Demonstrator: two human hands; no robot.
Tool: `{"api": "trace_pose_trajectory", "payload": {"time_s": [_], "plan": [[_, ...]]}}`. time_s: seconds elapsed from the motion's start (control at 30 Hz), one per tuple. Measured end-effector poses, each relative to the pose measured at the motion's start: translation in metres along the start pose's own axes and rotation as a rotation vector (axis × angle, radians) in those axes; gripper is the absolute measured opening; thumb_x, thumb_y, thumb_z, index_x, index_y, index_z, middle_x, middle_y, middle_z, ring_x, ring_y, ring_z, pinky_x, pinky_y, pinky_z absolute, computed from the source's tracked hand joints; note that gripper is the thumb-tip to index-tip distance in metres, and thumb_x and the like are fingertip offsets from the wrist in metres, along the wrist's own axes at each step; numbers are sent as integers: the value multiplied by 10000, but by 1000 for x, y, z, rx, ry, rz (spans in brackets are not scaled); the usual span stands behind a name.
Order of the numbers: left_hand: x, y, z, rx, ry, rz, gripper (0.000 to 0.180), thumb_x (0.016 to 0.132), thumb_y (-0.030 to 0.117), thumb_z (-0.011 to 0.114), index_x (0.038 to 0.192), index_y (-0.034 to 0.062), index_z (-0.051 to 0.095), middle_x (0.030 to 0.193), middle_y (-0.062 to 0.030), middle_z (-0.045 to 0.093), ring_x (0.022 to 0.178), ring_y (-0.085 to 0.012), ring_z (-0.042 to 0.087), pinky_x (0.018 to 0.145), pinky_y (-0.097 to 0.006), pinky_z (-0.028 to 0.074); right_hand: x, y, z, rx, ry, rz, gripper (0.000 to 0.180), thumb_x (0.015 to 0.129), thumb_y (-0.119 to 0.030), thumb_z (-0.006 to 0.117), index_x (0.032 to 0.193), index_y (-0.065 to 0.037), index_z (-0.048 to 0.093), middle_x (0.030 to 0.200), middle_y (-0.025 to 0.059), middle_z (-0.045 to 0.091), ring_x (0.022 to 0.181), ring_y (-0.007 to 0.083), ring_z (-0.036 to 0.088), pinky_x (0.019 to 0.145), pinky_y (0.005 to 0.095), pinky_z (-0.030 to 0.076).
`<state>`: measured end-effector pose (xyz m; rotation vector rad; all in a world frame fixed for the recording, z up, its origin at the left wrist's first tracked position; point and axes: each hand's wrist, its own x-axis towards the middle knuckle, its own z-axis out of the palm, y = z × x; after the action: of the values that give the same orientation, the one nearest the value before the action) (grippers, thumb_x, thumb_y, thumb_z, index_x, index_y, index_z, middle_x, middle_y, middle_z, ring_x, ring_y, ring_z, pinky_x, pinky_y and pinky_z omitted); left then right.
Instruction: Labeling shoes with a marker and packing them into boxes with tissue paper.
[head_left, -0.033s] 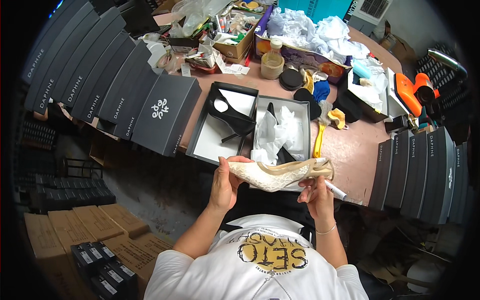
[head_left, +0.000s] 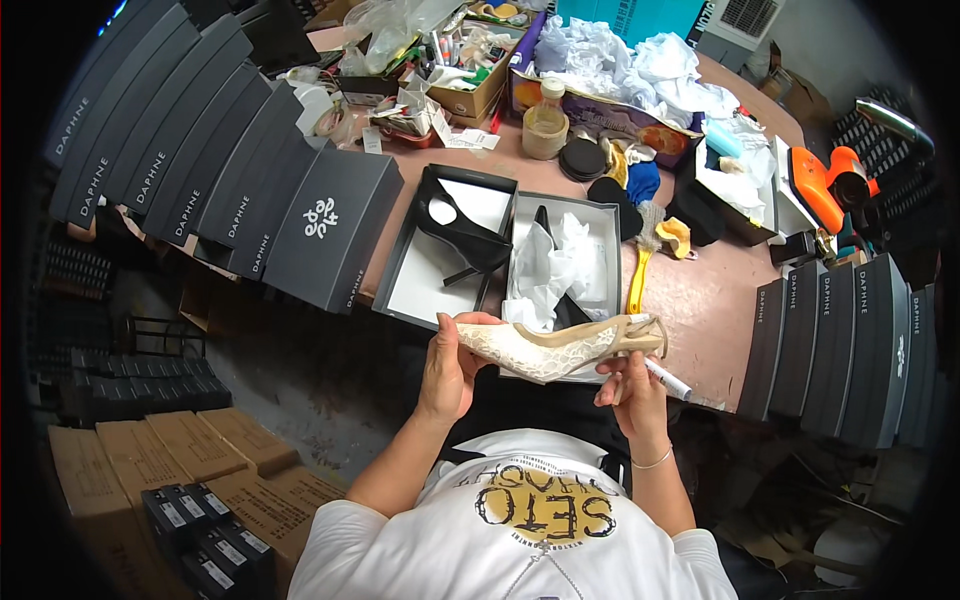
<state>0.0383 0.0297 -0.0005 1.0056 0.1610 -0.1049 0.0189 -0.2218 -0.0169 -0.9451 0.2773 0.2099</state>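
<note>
Left hand [head_left: 447, 368]: closed around the toe end of a cream lace shoe [head_left: 555, 347], thumb on top, fingers under the sole.
Right hand [head_left: 630, 385]: under the heel end of the same shoe, fingers curled up to support it; also holding a white marker pen [head_left: 668, 380] that points out to the right.
Cream lace shoe: held in the air with both hands, lying almost level, toe to the left and heel strap to the right, just in front of the near edge of the pink surface [head_left: 700, 320] and above the person's lap.
Open shoe box [head_left: 605, 215]: on the surface directly behind the shoe, filled with crumpled white tissue paper [head_left: 550, 265]; something black partly visible under the paper, cannot tell exactly what.
Box lid [head_left: 405, 285]: beside the box on its left, lying open side up, with a black high-heeled shoe [head_left: 465, 240] inside.
Yellow brush [head_left: 643, 255]: on the surface just right of the box, handle toward the person.
Grey shoe boxes [head_left: 200, 170]: leaning in a long row at the left of the surface; a second row [head_left: 850, 350] standing at the right.
Far side of surface: a jar [head_left: 545, 125], cardboard trays with small items, more white paper, an orange tool [head_left: 825, 180].
Floor at left: brown cartons [head_left: 140, 450] with small black boxes [head_left: 205, 525].
</note>
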Motion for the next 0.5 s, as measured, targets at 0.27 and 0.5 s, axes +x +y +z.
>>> {"api": "trace_pose_trajectory", "payload": {"time_s": [0.27, 0.5], "plan": [[1, -2, -9, -35, 101, -27, 667, 995, 566, 265, 1055, -13, 591, 967, -104, 652, 884, -164, 640, 782, -296, 530, 2, 0, 6, -16, -8, 59, 311, 952, -186, 583, 1155, -16, 419, 881, 179, 639, 543, 184, 619, 519, 304, 575], [1, 1, -16, 9, 137, -28, 687, 976, 603, 289, 1044, -10, 592, 935, -105, 658, 874, -171, 646, 784, -306, 528, 0, -1, 12, -115, -44, 36, 367, 941, -221, 596, 1185, -6, 428, 863, 156, 631, 542, 177, 614, 512, 256, 545]]}}
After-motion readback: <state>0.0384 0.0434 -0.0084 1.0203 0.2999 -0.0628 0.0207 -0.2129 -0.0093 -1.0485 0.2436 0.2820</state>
